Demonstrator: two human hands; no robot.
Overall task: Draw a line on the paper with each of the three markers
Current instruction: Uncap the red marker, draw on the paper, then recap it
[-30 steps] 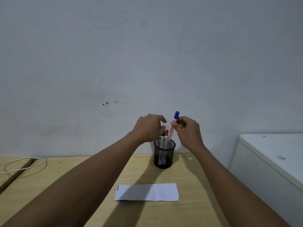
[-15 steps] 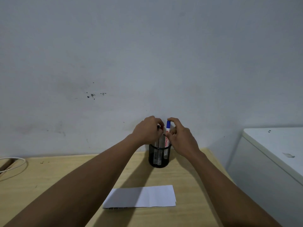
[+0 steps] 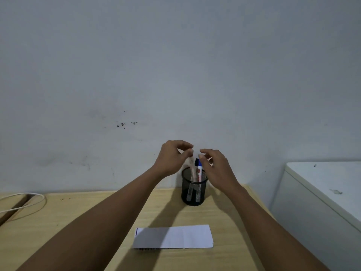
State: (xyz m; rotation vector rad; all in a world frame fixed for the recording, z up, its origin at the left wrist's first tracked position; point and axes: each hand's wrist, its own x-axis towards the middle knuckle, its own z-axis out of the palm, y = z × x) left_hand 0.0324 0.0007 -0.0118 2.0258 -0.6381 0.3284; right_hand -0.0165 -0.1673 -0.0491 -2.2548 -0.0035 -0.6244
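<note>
I see both hands raised over a black mesh pen cup point(image 3: 193, 192) that stands upright toward the far edge of the wooden tabletop point(image 3: 78, 222), close to the pale wall point(image 3: 175, 75). My left hand point(image 3: 172, 158) has its thumb and forefinger pinched together on the top end of a white marker point(image 3: 192, 172) whose barrel leans out of the cup toward the left; its cap colour is hidden under the fingertips. My right hand point(image 3: 216, 167) hovers just beside it with the fingers loosely curled and apart, gripping nothing that I can make out. Between the two hands, the blue-capped marker point(image 3: 198, 170) stands in the cup, its cap showing above the rim and red print visible on its white barrel. Through the mesh I can see marker barrels reaching the cup's bottom, but I cannot tell how many there are.

The paper point(image 3: 173, 236), a white strip lying flat, rests on the tabletop nearer to me than the cup and well apart from it. A short dark blue line point(image 3: 137, 231) runs along its left edge. Shadows of my forearms fall across the paper's left half and the wood around it.

A white cable point(image 3: 23, 200) loops at the far left of the tabletop. A white cabinet point(image 3: 322, 202) stands to the right, just beside the tabletop's edge.
</note>
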